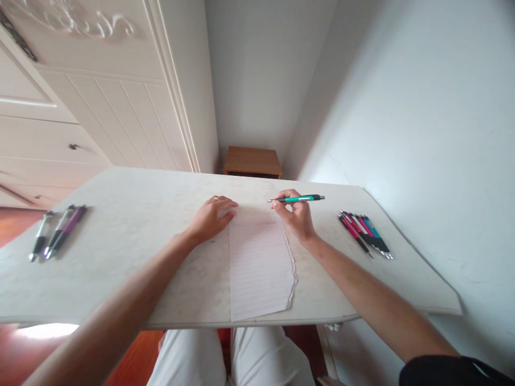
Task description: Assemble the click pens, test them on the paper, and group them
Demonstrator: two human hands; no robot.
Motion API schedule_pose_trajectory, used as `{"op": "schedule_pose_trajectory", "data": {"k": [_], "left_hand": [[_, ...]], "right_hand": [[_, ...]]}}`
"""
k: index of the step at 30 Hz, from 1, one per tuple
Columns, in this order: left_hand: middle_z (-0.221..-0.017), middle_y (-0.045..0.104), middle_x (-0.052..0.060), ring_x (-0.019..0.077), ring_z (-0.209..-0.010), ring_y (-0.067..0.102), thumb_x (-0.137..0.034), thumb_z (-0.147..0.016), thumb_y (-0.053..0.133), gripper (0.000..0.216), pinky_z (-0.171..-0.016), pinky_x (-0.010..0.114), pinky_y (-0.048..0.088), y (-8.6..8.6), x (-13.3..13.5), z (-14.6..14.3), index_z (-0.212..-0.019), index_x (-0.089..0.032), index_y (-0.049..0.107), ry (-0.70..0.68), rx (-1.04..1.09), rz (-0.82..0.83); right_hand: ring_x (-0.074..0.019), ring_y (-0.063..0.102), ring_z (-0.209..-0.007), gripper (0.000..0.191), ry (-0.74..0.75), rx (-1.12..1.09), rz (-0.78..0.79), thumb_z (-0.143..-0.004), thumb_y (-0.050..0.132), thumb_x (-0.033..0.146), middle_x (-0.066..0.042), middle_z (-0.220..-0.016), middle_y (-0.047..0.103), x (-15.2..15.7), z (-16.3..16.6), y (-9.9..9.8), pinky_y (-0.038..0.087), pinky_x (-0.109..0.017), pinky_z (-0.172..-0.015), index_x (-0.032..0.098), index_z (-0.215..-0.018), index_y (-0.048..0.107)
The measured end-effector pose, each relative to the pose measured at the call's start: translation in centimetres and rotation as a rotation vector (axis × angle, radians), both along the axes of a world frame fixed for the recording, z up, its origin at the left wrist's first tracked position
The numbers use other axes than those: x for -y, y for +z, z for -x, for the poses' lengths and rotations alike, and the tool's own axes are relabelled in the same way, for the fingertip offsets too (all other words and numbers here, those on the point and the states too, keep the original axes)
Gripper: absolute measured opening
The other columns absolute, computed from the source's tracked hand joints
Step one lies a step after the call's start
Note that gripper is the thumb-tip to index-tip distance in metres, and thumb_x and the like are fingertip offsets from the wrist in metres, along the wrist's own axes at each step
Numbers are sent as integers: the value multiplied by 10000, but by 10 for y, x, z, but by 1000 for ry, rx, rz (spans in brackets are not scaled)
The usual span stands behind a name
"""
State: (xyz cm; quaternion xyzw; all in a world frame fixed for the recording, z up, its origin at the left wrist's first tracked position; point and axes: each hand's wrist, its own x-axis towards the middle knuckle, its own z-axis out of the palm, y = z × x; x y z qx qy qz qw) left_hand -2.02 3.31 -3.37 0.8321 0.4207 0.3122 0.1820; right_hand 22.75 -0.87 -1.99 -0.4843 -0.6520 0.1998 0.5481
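Observation:
Between the fingers of my right hand (296,214) is a teal and black pen (298,199), held nearly level with its tip pointing left. That hand is at the upper right of a lined sheet of paper (261,268), whose right edge is torn. My left hand (212,217) rests by the sheet's upper left corner, fingers stretched out and holding nothing. On the right of the table lies a group of several pens (365,233) in pink, white and blue. Three more pens (60,230), two whitish and one purple, lie at the far left.
Everything lies on a white table (140,203). Beyond its far edge stands a small wooden cabinet (252,160). A pale wardrobe (116,107) rises at the left, and a wall (422,134) runs along the right side. My legs (241,356) are under the front edge.

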Motion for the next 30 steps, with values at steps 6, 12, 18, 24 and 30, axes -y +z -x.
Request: {"op": "schedule_pose_trajectory", "data": {"k": [6,12,18,24,30], "left_hand": [[-1226,660,112,273,-1178,567,-282,-865,477,320,-1052,448,436,-1,-5,12,-1025,-202,743,-103,-116,7],[-1324,616,77,293,-1232,539,-373,-854,561,287,-1074,464,413,2,-7,20,-1032,-274,764,-143,-175,91],[-1293,635,55,293,-1246,529,-427,-863,576,277,-1104,488,364,0,-6,17,-1018,-307,772,-120,-183,73],[-1223,664,58,278,-1167,581,-438,-850,596,259,-1084,471,388,3,0,8,-945,-288,785,-152,-168,66],[-1252,648,66,273,-1183,576,-425,-865,573,270,-1087,437,405,8,-1,15,-963,-290,785,-199,-167,115]], "right_hand": [[-166,652,-765,159,172,-151,121,-811,668,323,-1,-796,648,0,0,-2,488,-284,-696,204,-862,576],[-172,637,-814,181,205,-85,190,-825,662,350,-24,-873,659,3,2,-4,481,-296,-720,196,-912,620],[-161,630,-740,219,195,-87,273,-801,671,379,-24,-798,667,-5,0,-10,492,-297,-697,184,-889,622],[-156,638,-693,231,170,-104,341,-781,673,389,-24,-745,677,-11,-2,-14,492,-287,-669,182,-862,615],[-162,649,-695,240,168,-38,349,-790,675,402,-24,-747,683,-11,-5,-15,508,-293,-671,186,-880,622]]}}
